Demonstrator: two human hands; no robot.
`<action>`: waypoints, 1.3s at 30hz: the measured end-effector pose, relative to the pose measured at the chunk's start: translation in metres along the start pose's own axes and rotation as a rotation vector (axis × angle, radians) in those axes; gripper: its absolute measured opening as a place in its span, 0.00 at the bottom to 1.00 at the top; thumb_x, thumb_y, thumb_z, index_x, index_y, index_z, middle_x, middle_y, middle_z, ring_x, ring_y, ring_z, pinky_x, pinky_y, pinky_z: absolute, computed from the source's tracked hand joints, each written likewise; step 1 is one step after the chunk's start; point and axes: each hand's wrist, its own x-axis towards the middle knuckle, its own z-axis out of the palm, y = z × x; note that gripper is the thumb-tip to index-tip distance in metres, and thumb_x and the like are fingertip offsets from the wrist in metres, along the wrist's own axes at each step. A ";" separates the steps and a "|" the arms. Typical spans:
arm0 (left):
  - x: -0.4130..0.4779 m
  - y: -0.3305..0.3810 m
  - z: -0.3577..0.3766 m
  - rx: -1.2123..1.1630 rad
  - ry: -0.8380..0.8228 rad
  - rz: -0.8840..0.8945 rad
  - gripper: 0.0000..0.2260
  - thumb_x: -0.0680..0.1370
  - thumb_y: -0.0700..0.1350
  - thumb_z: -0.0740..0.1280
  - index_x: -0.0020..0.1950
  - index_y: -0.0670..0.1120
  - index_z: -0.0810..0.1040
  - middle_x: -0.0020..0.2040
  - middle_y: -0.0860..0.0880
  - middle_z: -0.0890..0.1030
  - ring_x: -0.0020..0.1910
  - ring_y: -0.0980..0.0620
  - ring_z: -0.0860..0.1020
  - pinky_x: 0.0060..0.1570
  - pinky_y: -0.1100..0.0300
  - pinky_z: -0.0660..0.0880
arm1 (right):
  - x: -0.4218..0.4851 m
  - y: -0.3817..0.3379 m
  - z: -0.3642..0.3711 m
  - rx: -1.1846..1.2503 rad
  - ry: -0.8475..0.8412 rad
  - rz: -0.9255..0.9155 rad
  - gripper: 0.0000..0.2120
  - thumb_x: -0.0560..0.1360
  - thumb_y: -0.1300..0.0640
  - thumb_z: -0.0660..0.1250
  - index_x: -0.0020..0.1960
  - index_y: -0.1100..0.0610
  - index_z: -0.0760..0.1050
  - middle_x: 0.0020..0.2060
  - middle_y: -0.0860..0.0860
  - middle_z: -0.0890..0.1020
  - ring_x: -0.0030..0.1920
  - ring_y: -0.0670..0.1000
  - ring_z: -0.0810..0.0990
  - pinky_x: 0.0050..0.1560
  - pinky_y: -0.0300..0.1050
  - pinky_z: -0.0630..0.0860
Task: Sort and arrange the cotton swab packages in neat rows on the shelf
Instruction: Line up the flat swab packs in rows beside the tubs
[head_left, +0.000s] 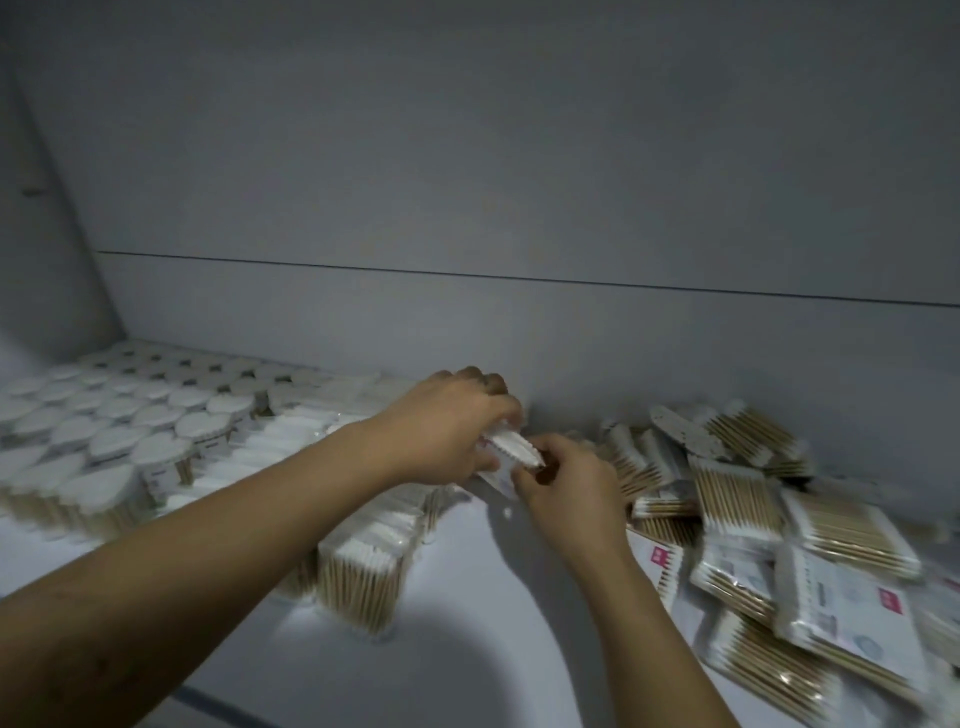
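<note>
Pinching one swab package (511, 451) between them, the left hand (447, 426) grasps its far-left end, the right hand (569, 491) its near-right end; the upright row (363, 561) stands just left.

The shelf (493, 623) was white and lay in dim light. Behind it stood a plain grey back wall (467, 156), crossed by a thin dark seam (519, 278). A grey side wall (41, 234) closed the left end.

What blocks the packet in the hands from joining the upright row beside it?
Nothing visible. The left hand and right hand hold the clear plastic packet of wooden cotton swabs just past the far end of the upright row.
</note>
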 end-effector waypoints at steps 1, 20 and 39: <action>0.005 0.000 0.001 0.009 -0.004 0.004 0.13 0.73 0.51 0.71 0.56 0.54 0.75 0.55 0.52 0.77 0.56 0.49 0.74 0.48 0.58 0.67 | 0.001 0.000 0.000 0.010 -0.001 -0.010 0.12 0.72 0.57 0.70 0.54 0.49 0.80 0.42 0.47 0.83 0.44 0.50 0.79 0.40 0.40 0.68; 0.051 -0.044 0.055 0.202 -0.083 0.048 0.06 0.74 0.44 0.65 0.43 0.50 0.69 0.49 0.49 0.78 0.50 0.47 0.77 0.46 0.57 0.56 | 0.011 0.026 0.018 -0.858 0.206 -0.045 0.21 0.63 0.40 0.72 0.53 0.49 0.79 0.52 0.55 0.81 0.54 0.59 0.76 0.56 0.53 0.62; 0.024 -0.045 0.021 -0.148 -0.274 -0.102 0.19 0.77 0.53 0.67 0.68 0.52 0.73 0.67 0.50 0.74 0.63 0.48 0.72 0.60 0.60 0.67 | 0.011 0.012 -0.012 -0.814 0.032 0.015 0.12 0.73 0.46 0.67 0.54 0.47 0.82 0.55 0.51 0.81 0.58 0.57 0.74 0.58 0.47 0.64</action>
